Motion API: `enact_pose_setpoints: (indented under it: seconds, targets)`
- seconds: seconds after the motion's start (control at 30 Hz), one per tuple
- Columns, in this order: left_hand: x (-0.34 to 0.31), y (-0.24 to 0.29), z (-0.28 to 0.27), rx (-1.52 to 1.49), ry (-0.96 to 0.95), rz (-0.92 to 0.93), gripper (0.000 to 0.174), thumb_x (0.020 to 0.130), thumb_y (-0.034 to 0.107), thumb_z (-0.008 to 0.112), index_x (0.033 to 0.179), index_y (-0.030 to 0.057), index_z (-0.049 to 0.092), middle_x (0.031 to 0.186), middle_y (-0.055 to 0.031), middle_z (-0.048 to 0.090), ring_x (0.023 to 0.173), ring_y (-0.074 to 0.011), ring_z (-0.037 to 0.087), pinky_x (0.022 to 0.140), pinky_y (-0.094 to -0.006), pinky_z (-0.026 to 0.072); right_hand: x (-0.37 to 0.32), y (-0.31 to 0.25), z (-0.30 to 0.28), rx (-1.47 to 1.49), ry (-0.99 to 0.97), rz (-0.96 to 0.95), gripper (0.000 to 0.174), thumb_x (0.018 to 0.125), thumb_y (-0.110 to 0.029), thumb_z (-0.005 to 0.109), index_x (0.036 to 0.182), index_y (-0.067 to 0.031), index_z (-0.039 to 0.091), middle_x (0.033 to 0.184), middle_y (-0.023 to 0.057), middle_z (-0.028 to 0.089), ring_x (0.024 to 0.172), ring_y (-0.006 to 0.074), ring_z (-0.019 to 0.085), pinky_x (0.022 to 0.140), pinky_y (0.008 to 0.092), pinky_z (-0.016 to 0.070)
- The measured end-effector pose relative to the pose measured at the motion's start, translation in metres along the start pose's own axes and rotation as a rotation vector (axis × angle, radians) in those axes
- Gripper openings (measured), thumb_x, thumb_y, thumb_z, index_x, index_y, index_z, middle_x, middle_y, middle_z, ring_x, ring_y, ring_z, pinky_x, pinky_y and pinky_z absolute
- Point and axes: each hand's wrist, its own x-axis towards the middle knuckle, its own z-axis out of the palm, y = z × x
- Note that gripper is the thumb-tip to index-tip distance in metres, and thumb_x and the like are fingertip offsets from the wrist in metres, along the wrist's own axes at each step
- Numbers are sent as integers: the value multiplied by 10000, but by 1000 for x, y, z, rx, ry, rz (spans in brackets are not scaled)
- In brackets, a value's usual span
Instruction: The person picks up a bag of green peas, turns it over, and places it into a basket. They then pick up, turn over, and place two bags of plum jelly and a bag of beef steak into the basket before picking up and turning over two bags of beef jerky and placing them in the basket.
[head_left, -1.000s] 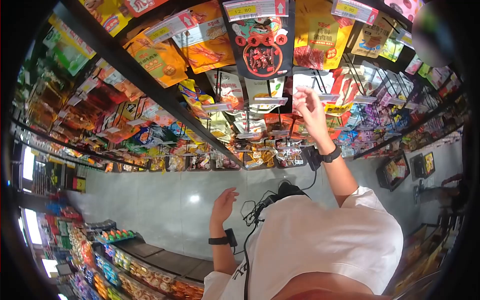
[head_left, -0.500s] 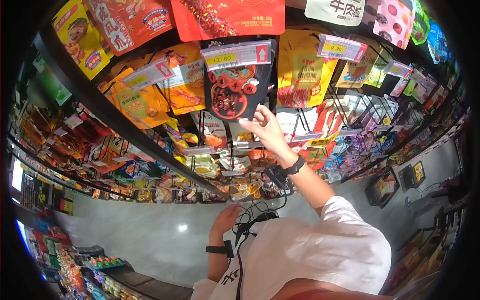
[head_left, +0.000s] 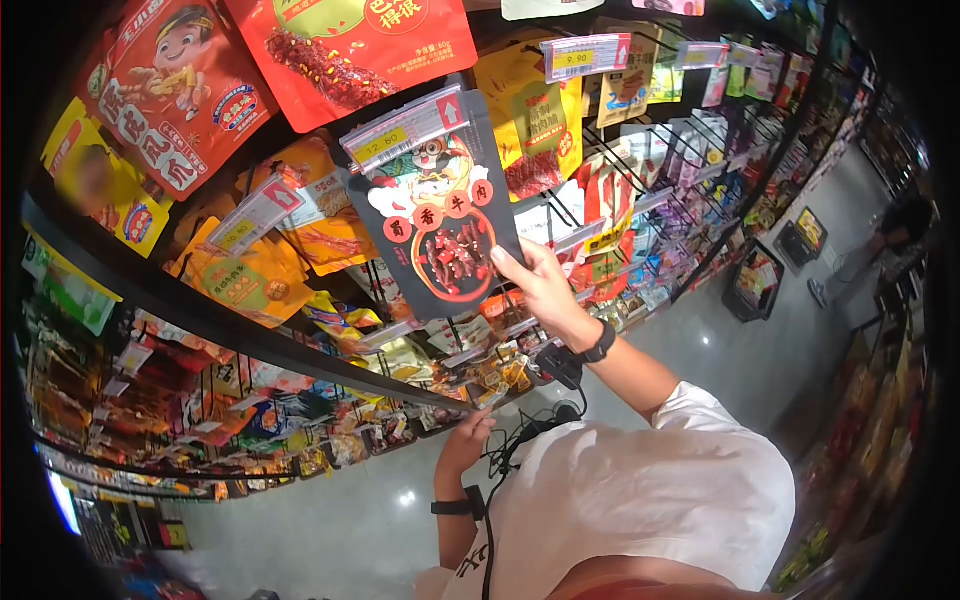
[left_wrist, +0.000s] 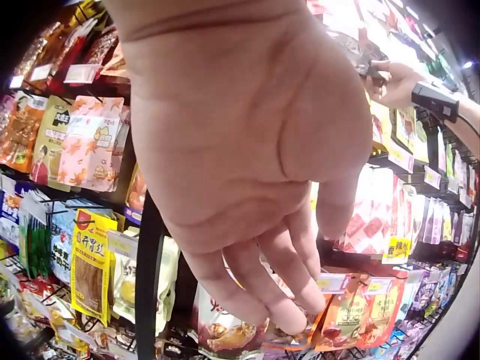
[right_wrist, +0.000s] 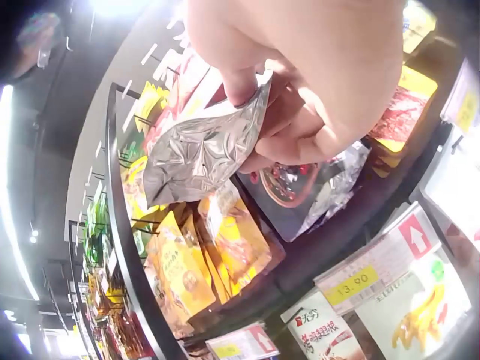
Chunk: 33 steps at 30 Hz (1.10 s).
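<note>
My right hand (head_left: 548, 292) pinches the lower right edge of a black pouch of beef snack (head_left: 450, 235) in the head view, with the thumb over its front. The pouch is tilted, and a 12.80 price tag (head_left: 400, 132) overlaps its upper part. From the right wrist, the pouch's crinkled silver side (right_wrist: 196, 156) shows between thumb and fingers; another dark pouch (right_wrist: 277, 199) hangs behind it. Low by the shelf front, my left hand (head_left: 465, 445) holds nothing. Its fingers look relaxed and slightly bent in the left wrist view, palm (left_wrist: 247, 127) towards the camera.
Red pouches (head_left: 350, 50) hang above, yellow pork pouches (head_left: 530, 120) to the right, and orange pouches (head_left: 245, 270) to the left. A dark shelf post (head_left: 230, 310) runs diagonally on the left. Baskets (head_left: 755, 282) stand on the floor at right, near another person (head_left: 890, 235). Cables dangle at my waist.
My right hand has gone from lower packets up to the black pouch and now grips its edge, tilting it outward. The head view has turned and moved nearer the rack; my left hand has shifted slightly.
</note>
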Motion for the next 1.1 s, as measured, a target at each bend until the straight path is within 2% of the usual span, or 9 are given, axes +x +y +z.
enact_pose_setpoints:
  seconds: [0.13,0.27,0.7,0.77,0.87,0.93,0.97,1.0,1.1]
  targets:
    - [-31,-24,-11,-60,-37,-115,393,1013,234,518,1347,41,594,1180,-143,726,1089,-233,668,978,-330,487,-30,-20,15,55,48,-9,211,1052,-238,596,1039,-36,658,941,-44,652,856,30,568,804,253,477]
    - [-60,-50,-20,-124,-99,-60,378,1020,195,515,1354,31,580,1175,-106,721,1047,-186,653,945,-309,494,-44,-27,28,-9,100,-63,228,1051,-223,593,1082,-17,685,985,-28,693,875,31,596,811,242,487]
    - [-102,-42,-38,-114,-77,-72,393,1023,187,530,1383,31,548,1196,-133,705,1037,-205,665,935,-328,510,-168,10,12,-152,79,347,275,1055,-274,588,1049,-23,701,958,-55,674,883,25,552,822,253,457]
    - [-102,-38,-37,2,-76,-38,403,1006,173,564,1386,41,544,1241,-139,690,1068,-223,672,949,-338,508,-191,15,2,-170,34,421,294,1055,-283,588,1072,-13,704,976,-50,678,901,29,558,845,259,462]
    - [-93,-22,-35,-264,-147,65,416,978,113,618,1378,23,548,1359,-117,623,1189,-212,605,1052,-362,449,-219,23,-3,-169,-176,516,338,1053,-312,591,1132,-2,699,1004,-38,685,914,42,568,858,257,465]
    - [-95,6,-40,155,-11,552,352,927,153,673,1251,26,619,1278,-136,660,1173,-285,629,1040,-404,460,-226,22,4,-114,-272,613,387,1049,-348,593,1202,-2,676,1001,-32,678,905,62,579,853,260,474]
    - [-89,-6,-32,130,8,495,314,903,160,691,1191,37,658,1249,-134,671,1204,-298,609,1058,-421,444,-228,22,8,-131,-324,644,396,1047,-354,595,1216,-4,669,1001,-32,675,902,65,580,835,260,480]
    - [-88,-14,-39,235,21,686,333,883,163,716,1191,49,661,1266,-120,671,1182,-288,618,1039,-416,463,-233,20,7,-148,-373,676,405,1045,-359,598,1230,-5,661,1001,-31,672,899,67,582,817,261,485]
    - [-86,8,-28,135,-111,529,381,880,119,719,1239,23,633,1293,-128,658,1178,-264,617,1039,-395,467,-236,19,-14,-200,-468,736,444,1043,-438,571,1181,-24,654,941,-32,650,764,48,582,667,235,489]
